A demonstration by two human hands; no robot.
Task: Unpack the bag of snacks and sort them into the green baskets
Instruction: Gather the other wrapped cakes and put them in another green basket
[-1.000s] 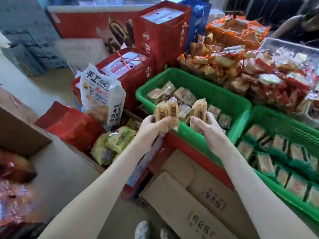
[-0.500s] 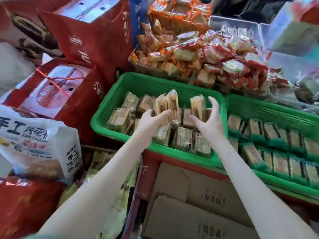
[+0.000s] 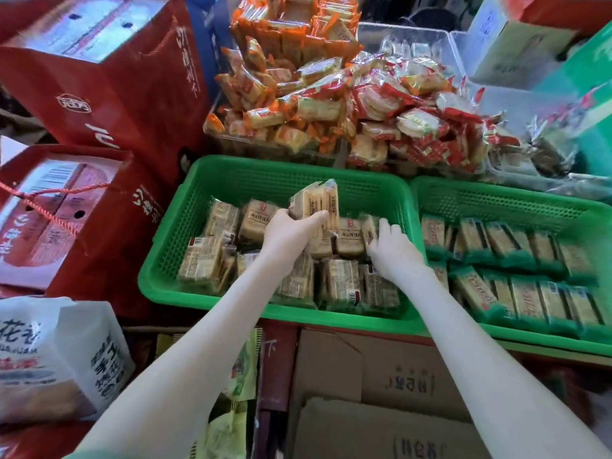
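— So, how far along?
— Midway, I'd judge. The green basket [image 3: 265,313] holds many tan packets [image 3: 337,283]. Above it the left hand [image 3: 291,230] grips a pair of packets [image 3: 314,202]; inside it the right hand [image 3: 394,248] curls round a single packet [image 3: 368,228]. Left of it, the white bag [image 3: 59,352] looks full.

Left hand [image 3: 291,231], right hand [image 3: 392,248]: both curled

Left hand [image 3: 291,233] grips a few tan snack packets [image 3: 314,203] upright above the left green basket [image 3: 165,260], which is part-filled with the same kind. Right hand [image 3: 394,251] is low in that basket near its right wall, fingers [image 3: 384,225] curled on one packet [image 3: 369,230]. Right green basket [image 3: 496,200] just beside holds rows of green-edged packs [image 3: 530,299]. Orange-red snack heap [image 3: 314,104] behind, red gift boxes [image 3: 126,94] left.
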